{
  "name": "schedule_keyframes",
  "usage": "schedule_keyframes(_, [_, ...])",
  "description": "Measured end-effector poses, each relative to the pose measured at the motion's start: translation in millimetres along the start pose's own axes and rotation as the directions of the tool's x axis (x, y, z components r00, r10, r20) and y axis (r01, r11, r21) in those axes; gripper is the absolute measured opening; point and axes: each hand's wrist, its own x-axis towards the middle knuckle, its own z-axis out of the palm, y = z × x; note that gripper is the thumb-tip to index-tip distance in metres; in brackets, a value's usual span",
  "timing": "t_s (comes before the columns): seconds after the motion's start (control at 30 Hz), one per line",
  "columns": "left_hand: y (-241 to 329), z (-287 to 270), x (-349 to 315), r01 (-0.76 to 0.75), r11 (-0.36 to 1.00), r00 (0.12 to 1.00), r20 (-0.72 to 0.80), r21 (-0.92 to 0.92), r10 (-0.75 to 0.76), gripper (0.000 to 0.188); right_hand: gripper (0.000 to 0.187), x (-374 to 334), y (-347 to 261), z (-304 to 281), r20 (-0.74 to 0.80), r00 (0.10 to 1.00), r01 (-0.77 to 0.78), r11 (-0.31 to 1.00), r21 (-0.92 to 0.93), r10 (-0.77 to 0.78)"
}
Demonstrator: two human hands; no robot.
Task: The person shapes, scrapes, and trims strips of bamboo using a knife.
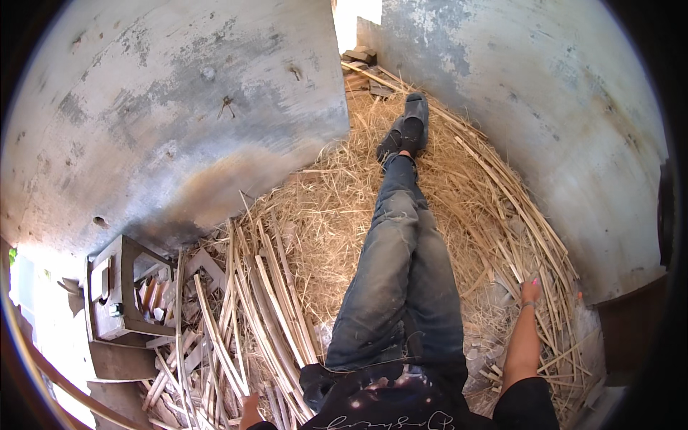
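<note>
At the lower edge, left of my body, my left hand (251, 407) is partly in view beside long split wooden strips (269, 308). Its fingers are mostly hidden, so a grip cannot be made out. Out to the right, my right hand (531, 290) rests low against a curved bundle of thin strips (545, 244). Its fingertips point forward, with pink nails showing, and nothing is visibly held. Between the hands my legs in worn blue jeans (401, 236) stretch forward, crossed at the ankles, ending in dark shoes (416, 118).
Loose straw-like shavings (322, 229) cover the ground around my legs. Weathered grey panels stand at the left (236, 93) and right (545, 122). An open wooden frame (107, 287) with broken pieces inside sits at left. Stacked blocks (358, 57) lie beyond my feet.
</note>
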Motion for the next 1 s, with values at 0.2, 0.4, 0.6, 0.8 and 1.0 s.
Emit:
schedule_keyframes(0.2, [-8.4,21.7,3.2,0.262,0.965,0.746,-0.627,-0.034,-0.224,0.107,0.031,-43.9,13.4,29.2,0.182,0.982,0.056,0.998,-0.036,-0.048])
schedule_keyframes(0.4, [2.6,-12.5,13.9,0.057,0.988,0.977,-0.213,0.147,-0.024,0.100,0.025,-43.8,14.5,27.8,0.338,0.939,0.084,0.996,-0.028,-0.070])
schedule_keyframes(0.6, [19.6,32.8,-2.1,-0.235,0.940,0.737,-0.586,0.246,0.337,0.034,0.017,-17.5,25.4,47.1,0.312,0.936,0.166,0.986,0.013,-0.161])
schedule_keyframes(0.8, [55.0,84.8,-26.7,-0.642,0.767,0.708,-0.393,-0.012,0.587,0.037,0.014,-68.2,-43.8,34.9,0.532,0.835,0.120,0.990,0.077,-0.143])
schedule_keyframes(1.0, [112.0,122.4,-124.2,-0.772,0.630,0.543,-0.427,0.083,0.723,0.043,0.017,-81.3,-71.9,59.3,0.582,0.791,0.185,0.980,0.066,-0.189])
